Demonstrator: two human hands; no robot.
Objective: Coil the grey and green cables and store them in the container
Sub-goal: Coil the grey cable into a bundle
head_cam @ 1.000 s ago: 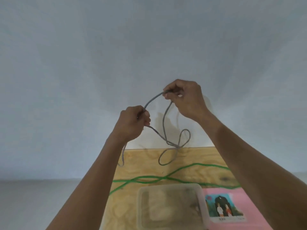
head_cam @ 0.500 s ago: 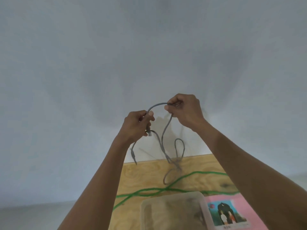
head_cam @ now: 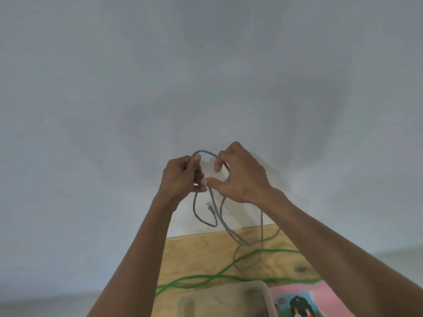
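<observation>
Two bare forearms are showing from the bottom edge, with no sleeves covering them up to where the frame is cutting them off. The bare left hand [head_cam: 180, 177] and bare right hand [head_cam: 242, 177] are wearing no gloves, rings or watches.
</observation>
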